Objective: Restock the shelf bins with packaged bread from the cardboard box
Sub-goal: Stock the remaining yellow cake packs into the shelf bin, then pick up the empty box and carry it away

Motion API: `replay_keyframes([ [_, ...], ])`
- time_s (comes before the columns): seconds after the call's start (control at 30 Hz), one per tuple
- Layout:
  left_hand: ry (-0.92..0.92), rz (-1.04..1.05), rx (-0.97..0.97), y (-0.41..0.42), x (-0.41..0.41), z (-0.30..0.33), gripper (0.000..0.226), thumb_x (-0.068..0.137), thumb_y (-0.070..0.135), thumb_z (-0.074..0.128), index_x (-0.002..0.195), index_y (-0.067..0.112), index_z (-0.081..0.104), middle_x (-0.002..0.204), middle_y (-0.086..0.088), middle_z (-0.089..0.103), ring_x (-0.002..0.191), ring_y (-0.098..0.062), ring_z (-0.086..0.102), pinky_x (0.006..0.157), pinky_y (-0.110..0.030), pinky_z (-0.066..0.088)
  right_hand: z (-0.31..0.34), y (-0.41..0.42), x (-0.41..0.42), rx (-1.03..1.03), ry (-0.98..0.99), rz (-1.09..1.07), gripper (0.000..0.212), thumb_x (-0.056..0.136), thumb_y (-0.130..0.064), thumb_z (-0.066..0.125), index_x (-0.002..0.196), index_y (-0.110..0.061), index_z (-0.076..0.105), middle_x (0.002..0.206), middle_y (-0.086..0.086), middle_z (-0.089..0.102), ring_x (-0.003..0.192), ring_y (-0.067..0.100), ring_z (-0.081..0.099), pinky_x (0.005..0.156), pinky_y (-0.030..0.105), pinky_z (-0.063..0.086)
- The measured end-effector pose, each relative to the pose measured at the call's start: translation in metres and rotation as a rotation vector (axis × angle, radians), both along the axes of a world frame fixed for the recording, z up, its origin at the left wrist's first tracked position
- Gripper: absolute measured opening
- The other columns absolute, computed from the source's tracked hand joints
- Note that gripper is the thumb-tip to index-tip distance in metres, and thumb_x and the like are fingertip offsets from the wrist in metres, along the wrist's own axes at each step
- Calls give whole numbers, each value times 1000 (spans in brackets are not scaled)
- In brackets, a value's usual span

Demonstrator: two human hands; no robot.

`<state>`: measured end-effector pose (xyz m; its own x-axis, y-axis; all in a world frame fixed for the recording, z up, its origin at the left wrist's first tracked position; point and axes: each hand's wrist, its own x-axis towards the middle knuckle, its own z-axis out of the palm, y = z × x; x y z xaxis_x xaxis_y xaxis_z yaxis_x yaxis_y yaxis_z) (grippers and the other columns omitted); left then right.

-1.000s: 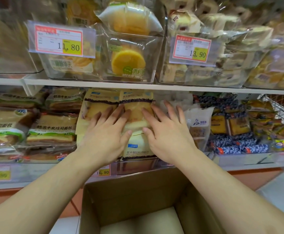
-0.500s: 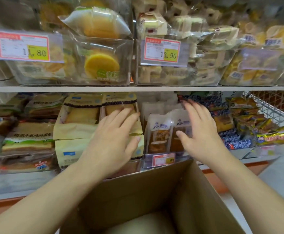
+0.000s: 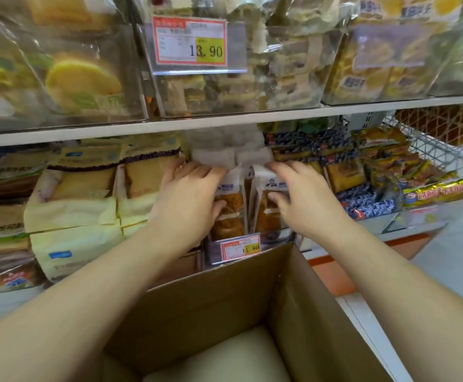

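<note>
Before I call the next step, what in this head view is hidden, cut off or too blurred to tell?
- Cardboard box: bottom cut off by the frame's lower edge; any remaining stock unseen.
- White bread packs: fronts partly covered by the left hand and right hand.
- Small price tag: fine print too small.
- Upper clear bins: contents motion-blurred.

Cardboard box [image 3: 224, 301] before the shelf, 2 bread packets [image 3: 229, 208] upright in the bin behind it

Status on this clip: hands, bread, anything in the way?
Left hand and right hand each grip a white bread pack in the bin above the 11.90 tag. Cardboard box open below. Nothing in the way.
</note>
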<state>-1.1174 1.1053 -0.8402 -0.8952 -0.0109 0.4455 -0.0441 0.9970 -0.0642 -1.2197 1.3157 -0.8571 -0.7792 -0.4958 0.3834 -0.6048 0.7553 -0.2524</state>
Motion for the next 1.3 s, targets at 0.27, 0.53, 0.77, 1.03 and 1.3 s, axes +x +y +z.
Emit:
replay_keyframes([
  [0.27, 67, -52, 188, 12, 55, 8, 84, 91, 41, 71, 161, 27, 26, 163, 2, 36, 151, -19, 29, 126, -44, 16, 17, 19, 32, -148, -29, 66, 97, 96, -30, 76, 167, -36, 12, 174, -10, 11, 160, 17, 14, 125, 37, 22],
  [0.53, -42, 29, 323, 4, 180, -23, 84, 93, 42, 69, 163, 31, 24, 165, 9, 30, 151, -10, 27, 120, -29, 17, -11, 66, 108, -153, -156, 51, 84, 100, -27, 69, 166, -40, 18, 171, -16, 19, 158, 8, 20, 124, 31, 25],
  [0.77, -317, 423, 340, -13, 255, -82, 100, 85, 62, 70, 164, 27, 19, 173, -5, 5, 152, -37, 25, 117, -54, 38, -73, 116, 155, 130, -433, -2, 86, 95, -38, 73, 164, -45, 22, 173, -11, 23, 156, 15, 30, 122, 35, 33],
  [1.03, -384, 592, 707, -5, 265, -85, 118, 78, 25, 91, 165, 26, 10, 171, -16, -11, 125, -42, 62, 101, -45, 53, -66, 120, 167, 246, -473, -110, 103, 90, -21, 82, 165, -49, 17, 140, 7, 67, 99, 21, 71, 91, 38, 58],
  [1.3, -366, 368, 635, 39, 253, -60, 116, 74, 24, 93, 163, 14, 20, 159, -6, 44, 138, -27, 52, 108, -37, 48, -43, 178, 187, 169, -474, -262, 104, 86, -19, 87, 162, -52, 24, 146, 5, 64, 113, 26, 70, 93, 38, 60],
])
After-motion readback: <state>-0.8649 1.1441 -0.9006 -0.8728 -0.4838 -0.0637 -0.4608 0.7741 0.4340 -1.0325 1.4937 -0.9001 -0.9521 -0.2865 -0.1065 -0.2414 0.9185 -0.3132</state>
